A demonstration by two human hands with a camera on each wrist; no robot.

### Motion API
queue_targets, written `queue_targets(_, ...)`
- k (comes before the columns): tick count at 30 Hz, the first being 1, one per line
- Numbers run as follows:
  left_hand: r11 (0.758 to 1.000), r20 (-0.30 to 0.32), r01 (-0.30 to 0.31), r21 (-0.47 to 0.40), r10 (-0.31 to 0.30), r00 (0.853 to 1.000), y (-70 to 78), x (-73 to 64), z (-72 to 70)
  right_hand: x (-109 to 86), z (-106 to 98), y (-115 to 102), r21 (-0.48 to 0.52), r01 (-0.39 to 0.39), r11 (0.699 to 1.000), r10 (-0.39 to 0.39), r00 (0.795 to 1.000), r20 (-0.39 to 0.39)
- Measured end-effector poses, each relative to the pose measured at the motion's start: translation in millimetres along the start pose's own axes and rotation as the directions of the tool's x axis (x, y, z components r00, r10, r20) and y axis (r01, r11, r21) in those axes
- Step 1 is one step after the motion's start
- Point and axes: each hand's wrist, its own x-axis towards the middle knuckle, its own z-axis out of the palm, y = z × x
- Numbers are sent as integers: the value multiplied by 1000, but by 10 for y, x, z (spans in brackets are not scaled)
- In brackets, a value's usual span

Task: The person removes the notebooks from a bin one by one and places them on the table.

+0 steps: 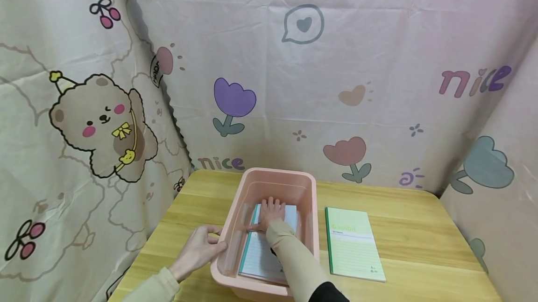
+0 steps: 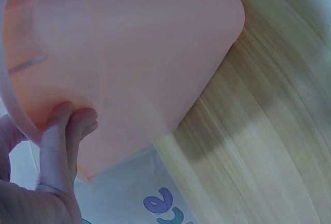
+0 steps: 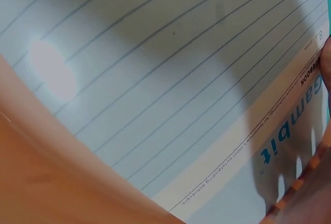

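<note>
A pink plastic bin (image 1: 311, 199) stands on the table, with a light blue notebook (image 1: 257, 257) lying inside it. My right hand (image 1: 272, 214) reaches into the bin and rests on the notebook's upper part, fingers straight and spread. The lined cover of that notebook (image 3: 170, 74), marked "Gambit", fills most of the right wrist view. My left hand (image 1: 201, 249) pinches the bin's left rim, the thumb on top. In the left wrist view its fingers (image 2: 54, 146) curl under the rim against the outer wall (image 2: 155, 53).
A light green notebook (image 1: 355, 246) with a dark green spine lies flat on the wooden table (image 1: 424, 241), right of the bin. Behind the table's far edge hangs a printed curtain (image 1: 290, 82), and further curtains close off both sides.
</note>
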Motion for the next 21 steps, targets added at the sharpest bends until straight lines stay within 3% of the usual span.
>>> queue_targets(5,1000,-4,-6,-7,6,1000,-8,-2,4,4,-36,6,-22,18,1000,-19,999,-50)
queue_targets(11,1000,-18,14,0,-14,1000,-5,-2,11,17,-76,31,59,48,997,-45,998,-53)
queue_targets(15,1000,-26,28,1,-28,999,-3,2,15,20,-102,38,114,43,993,-38,998,-51)
queue_targets(21,999,-30,53,5,-53,998,2,8,18,60,-130,50,101,18,995,-9,996,-88)
